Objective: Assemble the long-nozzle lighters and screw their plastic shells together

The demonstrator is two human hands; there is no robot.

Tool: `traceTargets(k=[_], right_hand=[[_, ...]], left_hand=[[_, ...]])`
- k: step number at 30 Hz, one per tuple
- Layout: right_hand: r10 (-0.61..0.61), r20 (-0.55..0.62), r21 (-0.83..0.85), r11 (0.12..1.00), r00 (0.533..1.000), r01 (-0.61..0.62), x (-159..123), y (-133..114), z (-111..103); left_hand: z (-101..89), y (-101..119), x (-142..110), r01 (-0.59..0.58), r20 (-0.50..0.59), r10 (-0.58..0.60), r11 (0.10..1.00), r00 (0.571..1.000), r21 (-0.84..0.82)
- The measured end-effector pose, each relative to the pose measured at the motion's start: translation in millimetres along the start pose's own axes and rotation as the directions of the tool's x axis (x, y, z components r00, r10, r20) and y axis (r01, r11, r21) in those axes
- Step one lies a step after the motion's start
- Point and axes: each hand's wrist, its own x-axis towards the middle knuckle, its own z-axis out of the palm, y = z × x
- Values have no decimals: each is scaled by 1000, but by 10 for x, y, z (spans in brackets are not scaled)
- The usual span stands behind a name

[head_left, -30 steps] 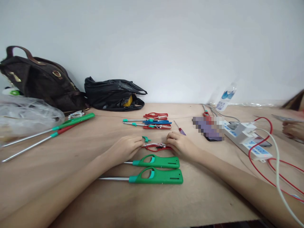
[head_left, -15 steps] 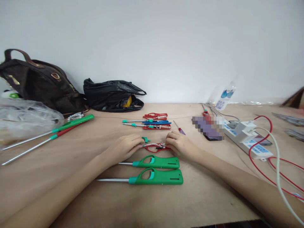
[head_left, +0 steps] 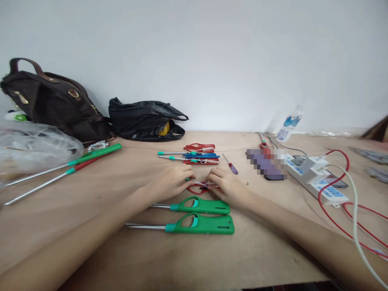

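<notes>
Here's the wired red casing [head_left: 197, 191] on the bench [head_left: 273, 250], right between the hands: the left hand [head_left: 169, 182] bends its fingers by the left end, at a teal piece [head_left: 188, 178]; the right hand [head_left: 229, 188] curls over the right end. Whether either set of fingers grips, I can't tell.

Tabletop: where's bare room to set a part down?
Bare: the near side of the nearer green lighter, and between the left hand and the far-left red lighter. Crowded: between left and right hand, around the wired red part, and around the power strip.
</notes>
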Motion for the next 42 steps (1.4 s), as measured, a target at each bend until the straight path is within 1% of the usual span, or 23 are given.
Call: traceTargets(k=[3,7,12,15,18,20,23,27,30,33,35,38,42], right_hand=[[51,10,22,998,999,-51,57,-15,34],[96,61,-18,995,993,-95,164,-36,21],[179,106,-116,979,978,-167,260,-106,3],[216,122,-98,974,969,-205,272,-105,13],[240,148,-66,970,960,-232,280,-32,3],[221,195,-47,975,956,-216,303,30,-27],[156,281,-37,988,947,-152,364,79,-94],[106,369,-107,992,923,-71,444,49,-179],[87,402,-115,992,912,-44,465,14,-212],[83,401,-103,994,912,-45,446,2,-210],[82,381,-89,995,921,-51,415,12,-193],[70,324,-31,998,943,-63,353,48,-156],[20,229,56,998,973,-33,270,97,-98]], left_hand=[[42,56,35,29,0,-29,998,1000,-48],[86,82,76,46,-3,-46,997,999,-69],[159,89,84,102,9,-102,994,995,-34],[191,111,78,120,-2,-120,993,993,0],[202,137,75,129,-5,-129,991,992,41],[204,148,74,125,4,-125,990,992,68],[213,153,68,105,9,-106,989,994,101],[238,152,49,88,4,-89,987,996,131],[241,159,41,63,-23,-61,989,998,133],[221,169,66,13,-50,-7,993,999,120],[208,170,102,-30,-43,35,992,998,122],[208,159,161,-90,-17,93,985,995,148],[243,149,192,-133,-19,139,972,990,192]])
